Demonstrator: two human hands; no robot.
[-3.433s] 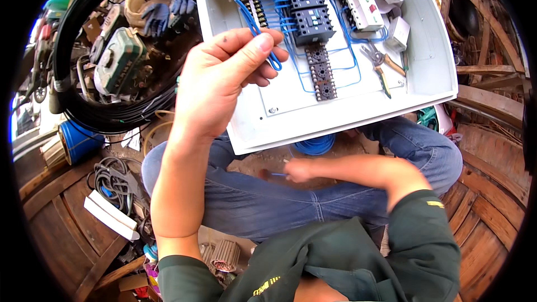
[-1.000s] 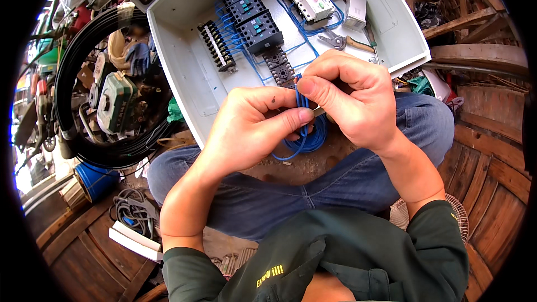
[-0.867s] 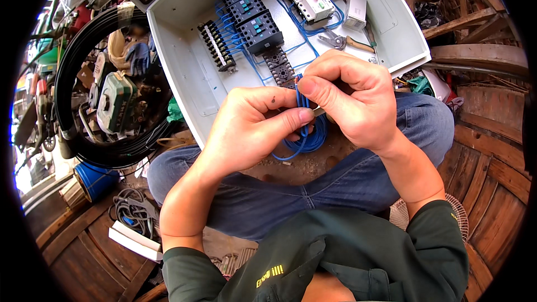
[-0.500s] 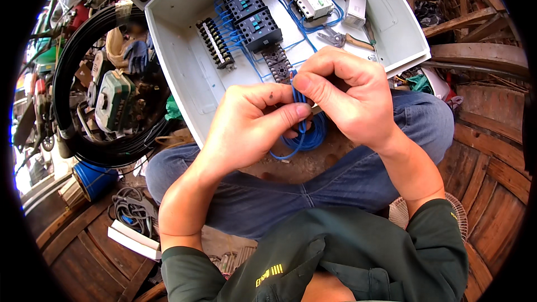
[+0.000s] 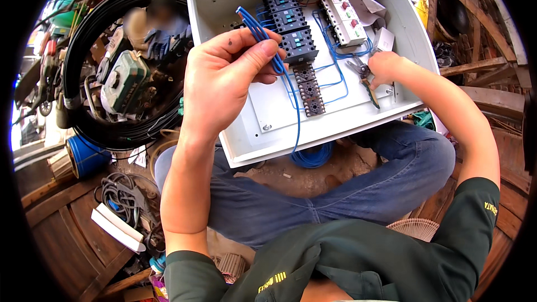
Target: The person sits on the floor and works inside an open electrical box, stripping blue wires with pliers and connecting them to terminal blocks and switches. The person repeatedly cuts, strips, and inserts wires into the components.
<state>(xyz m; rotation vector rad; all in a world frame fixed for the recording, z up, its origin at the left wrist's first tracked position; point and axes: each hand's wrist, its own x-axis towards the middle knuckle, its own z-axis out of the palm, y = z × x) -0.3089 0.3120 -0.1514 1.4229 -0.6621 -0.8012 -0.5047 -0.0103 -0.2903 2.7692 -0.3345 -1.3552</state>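
My left hand [image 5: 229,78] is raised at the box's left side, pinching a folded bundle of blue wire [image 5: 257,31]; one strand hangs down toward a blue wire coil [image 5: 310,156] below. My right hand [image 5: 383,70] reaches into the grey metal enclosure [image 5: 238,158] and grips cutting pliers [image 5: 369,92] lying at its right. Inside are stacked black contactors [image 5: 293,33], black relay sockets [image 5: 309,89], white switches with red buttons [image 5: 341,17], blue wiring and a small white carton [image 5: 383,39]. The terminal strip is mostly hidden behind my left hand.
At left are a large black cable coil [image 5: 81,56], machinery [image 5: 126,81], gloves, a blue drum [image 5: 86,156], tangled grey cords [image 5: 126,193] and a white strip [image 5: 114,226]. Wooden frames [image 5: 475,11] stand at right. My jeans-clad legs [image 5: 313,201] lie below the box.
My hands have separated: the left rose up and leftward with the blue bundle, while the right left the wire and moved up right to the pliers. The view of the box shifted rightward.
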